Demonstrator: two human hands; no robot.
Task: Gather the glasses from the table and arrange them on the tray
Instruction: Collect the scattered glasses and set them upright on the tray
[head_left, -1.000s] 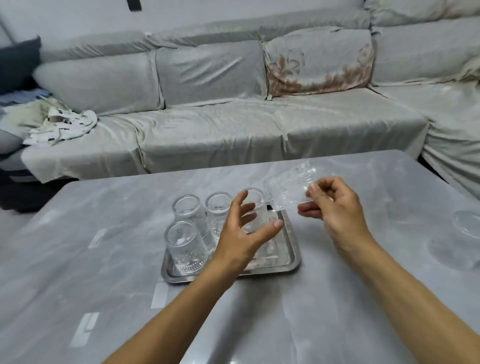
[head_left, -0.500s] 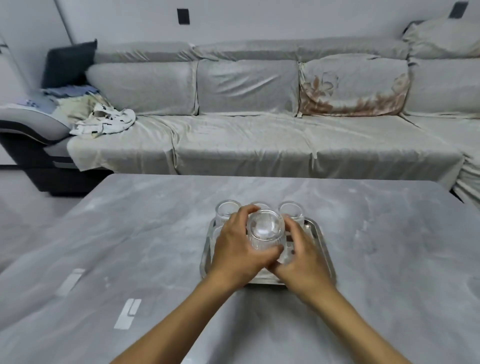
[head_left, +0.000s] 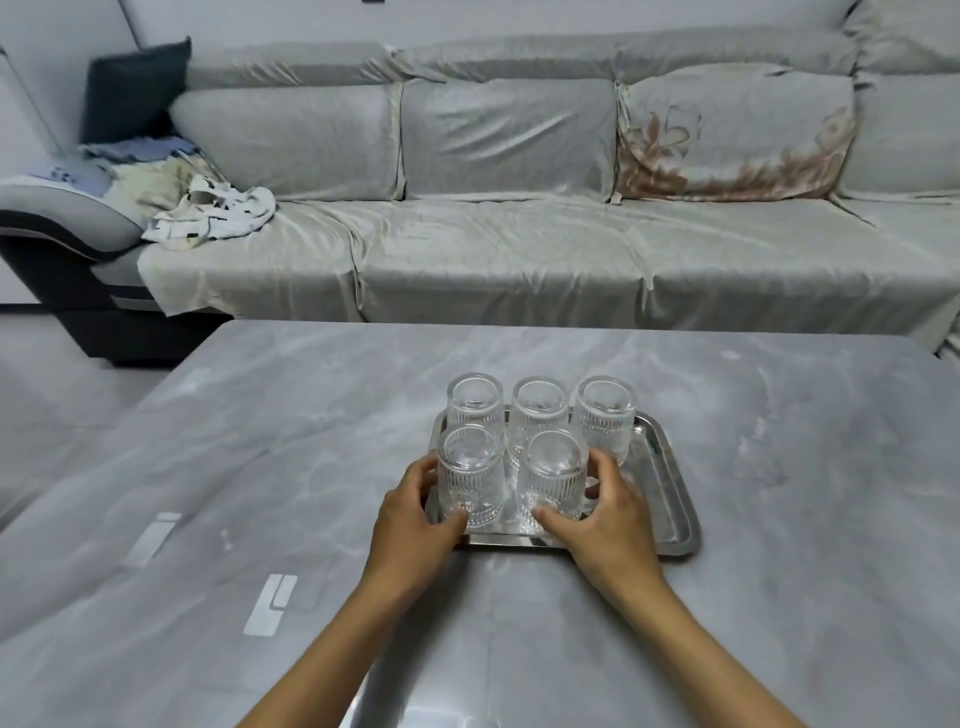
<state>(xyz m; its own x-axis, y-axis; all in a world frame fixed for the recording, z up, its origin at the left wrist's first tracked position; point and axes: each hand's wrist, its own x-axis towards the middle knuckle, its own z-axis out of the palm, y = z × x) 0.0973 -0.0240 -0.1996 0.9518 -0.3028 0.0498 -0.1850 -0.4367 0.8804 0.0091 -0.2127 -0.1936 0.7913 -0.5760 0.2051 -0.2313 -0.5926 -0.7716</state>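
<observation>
A steel tray (head_left: 670, 483) lies on the grey marble table (head_left: 260, 441). Several ribbed clear glasses stand upside down on it: three in the back row (head_left: 537, 410) and two in front. My left hand (head_left: 415, 525) wraps the front left glass (head_left: 470, 475). My right hand (head_left: 610, 514) wraps the front middle glass (head_left: 553, 478). The tray's front right corner is bare.
A long grey covered sofa (head_left: 519, 234) runs behind the table, with crumpled cloths (head_left: 213, 210) at its left end. White tape marks (head_left: 270, 605) sit on the table at the near left.
My right hand brought the held glass over from the right and set it upside down in the front row. Both hands now rest around the two front glasses. The camera view shifted.
</observation>
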